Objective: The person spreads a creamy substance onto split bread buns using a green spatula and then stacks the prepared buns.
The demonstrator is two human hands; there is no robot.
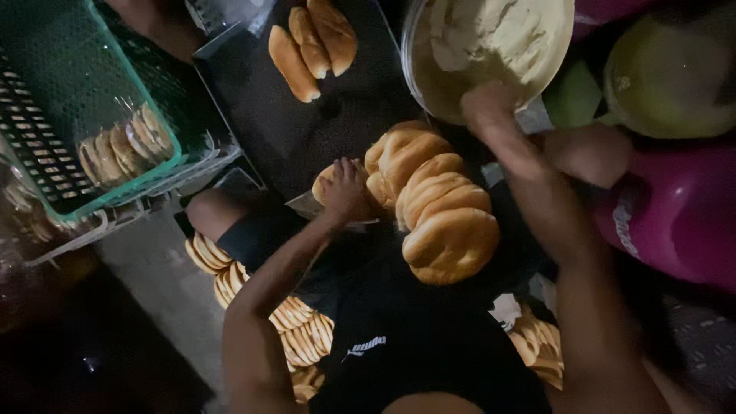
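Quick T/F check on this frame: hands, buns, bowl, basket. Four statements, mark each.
1. The left hand rests on a bun at the end of the row of buns. True.
2. The right hand is down at the green basket. False: it is at the rim of the bowl of pale filling.
3. Three long rolls lie on the dark tray. True.
4. The basket holds nothing. False: flat round breads lie in it.

Bun row (441, 203) on lap; bowl (429, 84) behind; crate (115, 54) left, apparently rolls (123, 149) inside
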